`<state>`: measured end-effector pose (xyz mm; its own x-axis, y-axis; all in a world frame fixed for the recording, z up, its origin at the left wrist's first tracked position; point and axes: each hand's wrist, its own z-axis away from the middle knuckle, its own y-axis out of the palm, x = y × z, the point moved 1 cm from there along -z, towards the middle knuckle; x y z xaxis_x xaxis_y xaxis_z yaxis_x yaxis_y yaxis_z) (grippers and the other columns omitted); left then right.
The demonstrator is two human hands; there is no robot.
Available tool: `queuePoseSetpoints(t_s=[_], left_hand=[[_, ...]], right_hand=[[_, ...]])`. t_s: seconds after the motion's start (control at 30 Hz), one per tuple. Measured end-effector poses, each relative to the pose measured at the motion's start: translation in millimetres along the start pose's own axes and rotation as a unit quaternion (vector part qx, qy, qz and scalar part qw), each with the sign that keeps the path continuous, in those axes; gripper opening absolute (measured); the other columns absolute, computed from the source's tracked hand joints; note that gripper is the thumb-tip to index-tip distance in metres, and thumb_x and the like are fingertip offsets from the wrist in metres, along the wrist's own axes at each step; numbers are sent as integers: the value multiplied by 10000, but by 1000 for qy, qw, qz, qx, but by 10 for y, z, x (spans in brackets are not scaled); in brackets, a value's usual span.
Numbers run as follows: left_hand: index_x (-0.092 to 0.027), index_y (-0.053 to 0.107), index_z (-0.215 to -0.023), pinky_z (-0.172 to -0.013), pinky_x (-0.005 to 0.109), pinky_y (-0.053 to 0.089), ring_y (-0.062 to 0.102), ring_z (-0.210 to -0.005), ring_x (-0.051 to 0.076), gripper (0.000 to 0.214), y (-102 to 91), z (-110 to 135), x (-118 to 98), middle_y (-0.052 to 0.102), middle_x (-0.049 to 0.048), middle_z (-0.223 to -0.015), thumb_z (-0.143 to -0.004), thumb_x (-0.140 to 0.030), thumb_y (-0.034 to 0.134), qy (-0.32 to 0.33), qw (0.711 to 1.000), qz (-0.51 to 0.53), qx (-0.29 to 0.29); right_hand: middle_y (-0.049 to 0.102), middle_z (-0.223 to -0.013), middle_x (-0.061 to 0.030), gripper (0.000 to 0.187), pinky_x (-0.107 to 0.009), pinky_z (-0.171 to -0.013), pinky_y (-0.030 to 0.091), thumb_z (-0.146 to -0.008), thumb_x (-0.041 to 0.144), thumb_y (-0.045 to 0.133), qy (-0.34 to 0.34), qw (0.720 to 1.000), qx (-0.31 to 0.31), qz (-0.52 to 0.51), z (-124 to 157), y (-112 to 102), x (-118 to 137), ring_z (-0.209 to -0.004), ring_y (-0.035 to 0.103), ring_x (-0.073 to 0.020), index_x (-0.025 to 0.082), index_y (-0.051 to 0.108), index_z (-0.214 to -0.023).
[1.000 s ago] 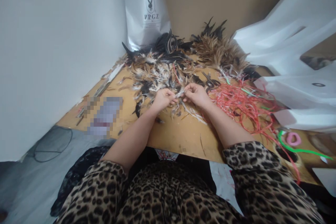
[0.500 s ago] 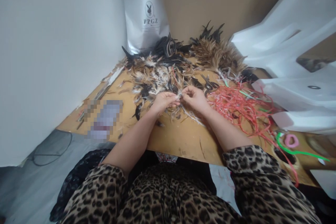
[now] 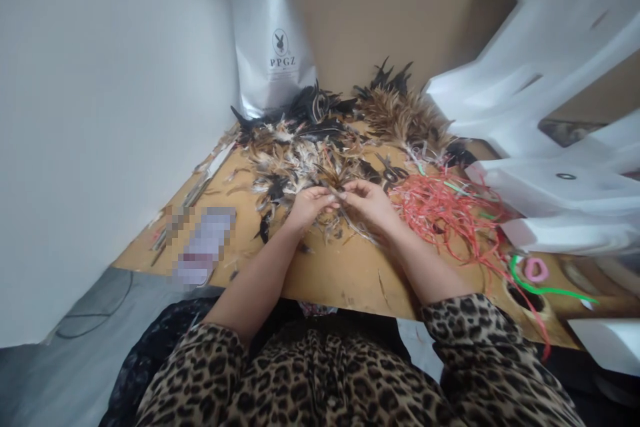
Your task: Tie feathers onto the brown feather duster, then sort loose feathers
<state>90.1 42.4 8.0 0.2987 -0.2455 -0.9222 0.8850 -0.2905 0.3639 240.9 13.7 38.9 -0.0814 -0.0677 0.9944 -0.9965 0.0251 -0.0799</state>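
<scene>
My left hand [image 3: 309, 205] and my right hand [image 3: 370, 201] meet over the wooden table [image 3: 340, 270], fingers pinched together. Between them they grip a small bundle of feathers [image 3: 334, 180], brown tips pointing away from me. Just beyond lies a big loose heap of brown, white and black feathers [image 3: 300, 147]. A pair of black scissors [image 3: 391, 172] rests just past my right hand. A tangle of red plastic strips [image 3: 445, 210] spreads to the right of my right hand.
A white bag printed PPGZ [image 3: 273, 47] leans in the far corner by the white wall [image 3: 100, 113]. White foam sheets [image 3: 550, 147] pile up at right. A green strip [image 3: 543, 288] and a pink ring [image 3: 534, 269] lie near the table's right front. A blurred flat object [image 3: 203, 247] lies at left.
My hands have closed in tighter on the feather bundle, whose brown tips now stand up between them. The view has tilted down slightly; the hands stay in the same spot on the table.
</scene>
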Motion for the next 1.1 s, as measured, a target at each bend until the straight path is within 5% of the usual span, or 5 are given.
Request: queuePoseSetpoints(t_s=[0.4, 0.67, 0.9, 1.1], left_hand=[[-110, 659, -760, -522, 186, 410, 591, -567, 87, 257, 56, 51, 17, 664, 32, -667, -600, -296, 736, 6, 997, -41, 67], [-102, 647, -689, -462, 155, 354, 509, -498, 41, 253, 76, 102, -17, 630, 25, -623, -590, -306, 759, -37, 996, 11, 80], [-114, 598, -646, -413, 142, 289, 419, -446, 21, 291, 13, 120, -2, 553, -5, -557, -565, -330, 777, -101, 983, 49, 142], [-112, 609, -672, -393, 140, 268, 449, -451, 29, 298, 71, 172, -13, 586, 19, -592, -551, -314, 792, -141, 973, 65, 169]], right_hand=[[530, -569, 38, 208, -230, -545, 375, -623, 317, 700, -30, 999, -24, -1, 59, 63, -7, -527, 448, -88, 166, 558, -632], [587, -589, 28, 318, -249, -595, 428, -547, 362, 790, 57, 979, 10, -194, 66, 113, -121, -547, 531, -95, 161, 576, -672], [613, -595, 11, 274, -210, -517, 364, -569, 354, 776, 65, 962, 166, -207, 123, -3, 29, -505, 470, -69, 150, 621, -666], [617, -556, 9, 294, -207, -487, 349, -546, 333, 795, 80, 966, 157, -189, 108, -33, -17, -470, 478, -70, 145, 578, -607]])
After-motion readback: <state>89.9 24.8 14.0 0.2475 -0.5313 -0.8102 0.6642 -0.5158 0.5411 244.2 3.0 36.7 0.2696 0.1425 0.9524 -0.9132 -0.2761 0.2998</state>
